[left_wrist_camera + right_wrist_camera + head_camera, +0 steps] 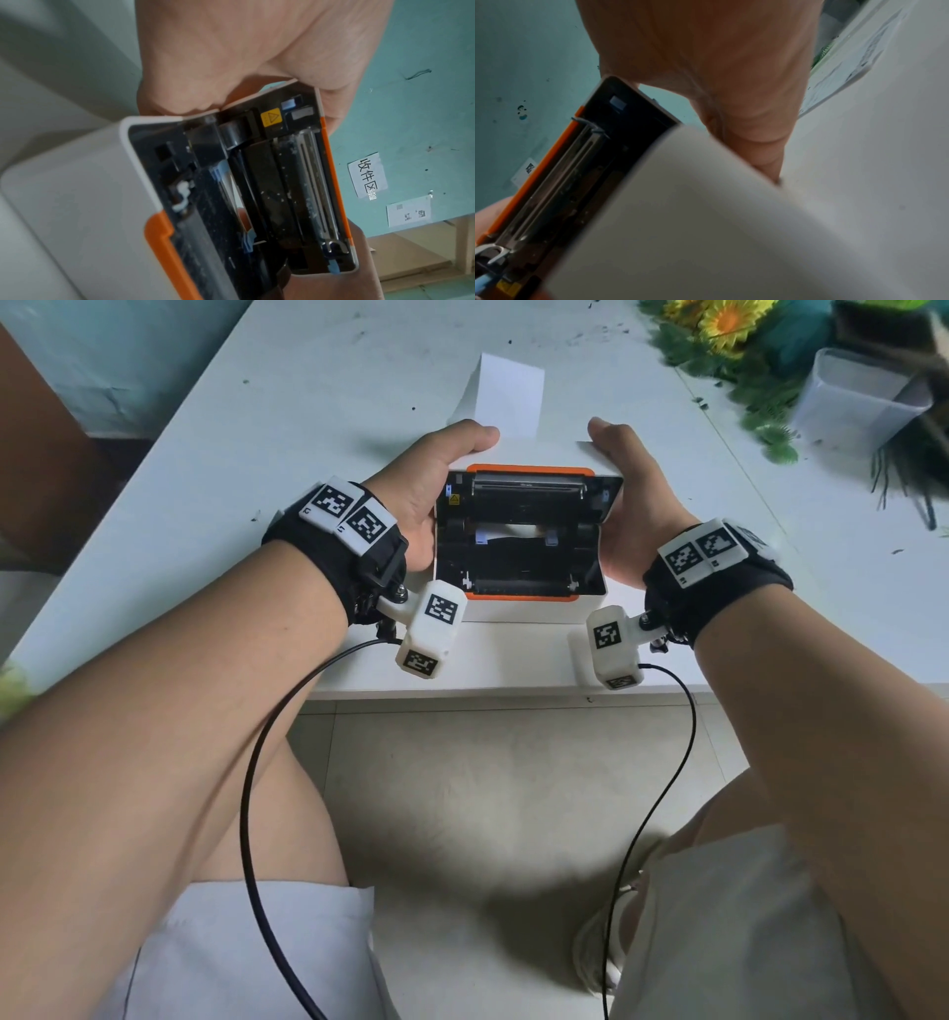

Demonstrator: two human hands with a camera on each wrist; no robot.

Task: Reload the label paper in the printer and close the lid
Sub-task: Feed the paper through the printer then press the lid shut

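Two bare forearms, each with one black wrist strap carrying white marker blocks, reach forward over the lap. One white label printer [518,608] with orange trim sits near the desk [318,428] front edge, its lid [529,477] raised. The left hand [436,480] and right hand [624,495] clasp the lid's two sides, fingers curled behind it. One white paper strip [506,403] lies beyond the printer.

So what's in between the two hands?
The label printer with its lid up, seen in the head view. The left hand and right hand hold its sides.
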